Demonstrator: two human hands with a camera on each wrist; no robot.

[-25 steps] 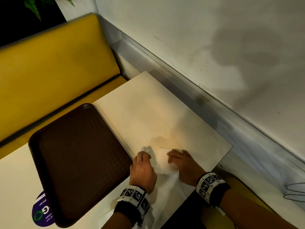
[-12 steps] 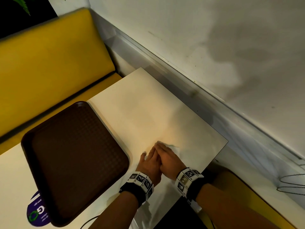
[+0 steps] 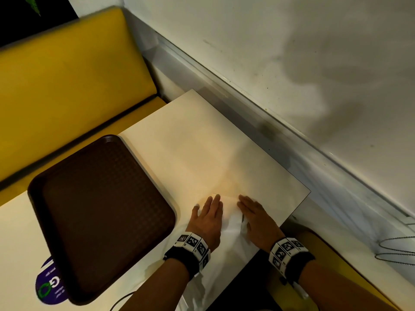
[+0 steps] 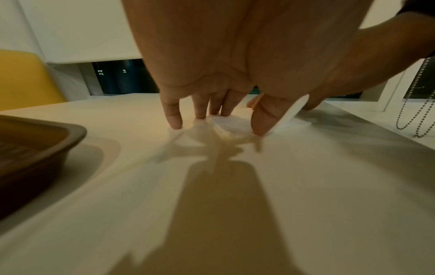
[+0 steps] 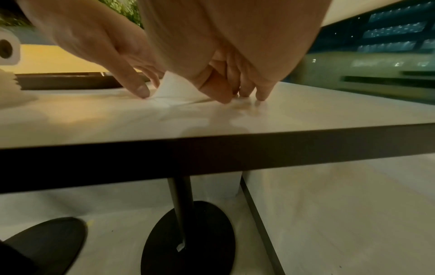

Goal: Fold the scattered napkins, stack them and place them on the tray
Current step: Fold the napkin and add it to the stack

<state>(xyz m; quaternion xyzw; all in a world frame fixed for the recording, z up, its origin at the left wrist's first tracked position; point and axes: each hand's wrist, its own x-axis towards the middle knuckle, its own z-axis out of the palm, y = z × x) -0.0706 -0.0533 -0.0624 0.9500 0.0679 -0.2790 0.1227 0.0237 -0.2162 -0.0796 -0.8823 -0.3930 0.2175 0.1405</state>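
Both hands lie side by side on a white napkin (image 3: pixel 232 217) near the worktop's (image 3: pixel 202 153) edge at about 5 o'clock in the head view. The left hand (image 3: pixel 207 218) is flat, its grip released, fingers straight with the tips pressing the napkin down. The right hand (image 3: pixel 256 217) lies just beside it at 3 o'clock, also with a released grip, fingers extended onto the paper. In the wrist views part of the napkin stands up between the two hands while its lower layer lies flat on the worktop. The brown tray (image 3: pixel 101 216) sits on the worktop at 9 o'clock of the left hand, near but apart from it. More white paper (image 3: pixel 202 286) lies under the left forearm. A purple sticker (image 3: pixel 48 288) shows beneath the tray's near corner, and a yellow bench seat (image 3: pixel 67 81) stands beyond at 11 o'clock.
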